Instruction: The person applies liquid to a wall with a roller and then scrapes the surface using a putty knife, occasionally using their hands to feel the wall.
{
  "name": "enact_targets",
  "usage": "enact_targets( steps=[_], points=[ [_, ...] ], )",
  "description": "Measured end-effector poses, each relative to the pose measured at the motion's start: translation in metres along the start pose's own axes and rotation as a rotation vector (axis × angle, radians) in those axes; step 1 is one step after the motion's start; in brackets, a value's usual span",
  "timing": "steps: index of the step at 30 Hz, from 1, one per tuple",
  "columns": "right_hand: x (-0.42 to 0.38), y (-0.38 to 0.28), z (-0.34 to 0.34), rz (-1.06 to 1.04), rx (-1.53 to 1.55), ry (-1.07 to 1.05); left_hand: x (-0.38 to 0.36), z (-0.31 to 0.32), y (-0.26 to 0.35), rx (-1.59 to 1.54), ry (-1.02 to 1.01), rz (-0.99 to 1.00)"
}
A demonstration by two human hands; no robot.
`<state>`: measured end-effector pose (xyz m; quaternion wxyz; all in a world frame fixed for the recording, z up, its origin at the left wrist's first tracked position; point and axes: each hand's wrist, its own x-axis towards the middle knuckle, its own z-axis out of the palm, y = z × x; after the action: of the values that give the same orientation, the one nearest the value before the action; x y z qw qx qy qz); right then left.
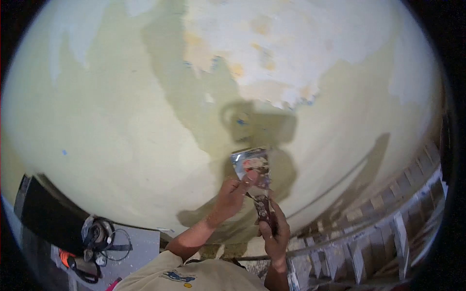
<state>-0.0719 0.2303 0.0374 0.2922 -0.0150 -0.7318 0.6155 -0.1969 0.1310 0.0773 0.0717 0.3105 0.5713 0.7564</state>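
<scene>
Scraper clamped by right hand, blade touched by left hand, its grip unclear; wall partly white, ragged-edged, greenish areas left.

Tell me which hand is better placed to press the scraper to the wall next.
Probably the right hand: it grips the scraper's handle, while the left hand has fingers on the blade.

moderately bright pale wall, soft dark shadows of the wearer across its middle, small glint on the metal blade, strong fisheye curving, black rounded corners, dimmer lower edge, slightly soft, grainy detail
</scene>
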Motion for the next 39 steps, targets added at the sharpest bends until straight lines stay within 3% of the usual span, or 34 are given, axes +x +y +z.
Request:
enact_targets(
  steps=[2, 4, 6, 8, 10, 11, 12, 13, 14, 15, 16, 17, 18, 21, 23, 25, 27, 28, 30, 34, 36, 38, 39],
  points=[
    [0.004, -0.002, 0.011, 0.029, 0.05, -0.066, -0.001, -0.007, 0.034, 0.078, -0.024, 0.048],
    [0.012, -0.01, 0.019, -0.027, 0.129, 0.003, 0.002, -0.016, 0.057, 0.16, -0.039, 0.109],
    [0.018, -0.019, 0.018, 0.038, 0.145, 0.034, 0.01, -0.024, 0.063, -0.094, -0.004, -0.06],
    [0.027, -0.023, 0.016, -0.18, 0.231, 0.272, 0.016, -0.026, 0.06, -0.177, 0.016, -0.027],
    [0.046, -0.017, 0.017, -0.422, 0.566, 0.313, 0.016, -0.011, 0.063, -0.488, -0.024, -0.046],
    [0.066, -0.025, 0.027, -0.574, 0.766, 0.363, 0.02, -0.003, 0.058, -0.5, -0.025, -0.039],
    [0.085, -0.034, 0.031, -0.677, 0.893, 0.221, 0.025, 0.005, 0.051, -0.554, -0.061, -0.041],
    [0.105, -0.059, 0.041, -0.664, 0.813, 0.286, 0.028, 0.012, 0.045, -0.607, -0.096, -0.046],
    [0.115, -0.092, 0.048, -0.591, 1.097, 0.059, 0.033, 0.016, 0.044, -0.612, -0.097, -0.047],
    [0.125, -0.12, 0.064, -0.53, 1.062, 0.286, 0.041, 0.018, 0.047, -0.636, -0.053, -0.049],
    [0.146, -0.122, 0.061, -0.569, 1.102, 0.165, 0.049, 0.017, 0.051, -0.659, -0.012, -0.049],
    [0.166, -0.123, 0.058, -0.61, 1.139, 0.043, 0.051, 0.011, 0.063, -0.659, -0.019, -0.049],
    [0.165, -0.156, 0.073, -0.523, 1.054, 0.287, 0.046, -0.001, 0.079, -0.541, -0.041, -0.082],
    [0.189, -0.186, 0.07, -0.725, 0.951, 0.201, 0.013, -0.042, 0.092, -0.143, -0.196, -0.01],
    [0.201, -0.202, 0.07, -0.751, 0.9, 0.208, -0.006, -0.072, 0.072, -0.121, -0.061, 0.151],
    [0.201, -0.201, 0.08, -0.739, 0.831, 0.222, -0.017, -0.095, 0.053, 0.222, 0.38, 0.514],
    [0.2, -0.201, 0.08, -0.717, 0.799, 0.197, -0.027, -0.133, 0.024, 0.278, 0.599, 0.744],
    [0.205, -0.206, 0.071, -0.724, 0.8, 0.201, -0.026, -0.146, 0.015, 0.277, 0.592, 0.749],
    [0.219, -0.215, 0.05, -0.803, 0.831, 0.184, -0.024, -0.161, -0.004, 0.307, 0.776, 0.995],
    [0.204, -0.216, 0.073, -0.783, 0.629, 0.12, -0.012, -0.174, -0.034, 0.402, 0.847, 1.059],
    [0.208, -0.219, 0.074, -0.796, 0.643, 0.186, -0.009, -0.181, -0.041, 0.574, 0.879, 1.118],
    [0.211, -0.208, 0.081, -0.667, 0.702, 0.197, -0.006, -0.182, -0.044, 0.529, 0.915, 1.115],
    [0.201, -0.203, 0.087, -0.679, 0.643, 0.045, -0.008, -0.18, -0.046, 0.495, 0.951, 1.105]
  ],
)
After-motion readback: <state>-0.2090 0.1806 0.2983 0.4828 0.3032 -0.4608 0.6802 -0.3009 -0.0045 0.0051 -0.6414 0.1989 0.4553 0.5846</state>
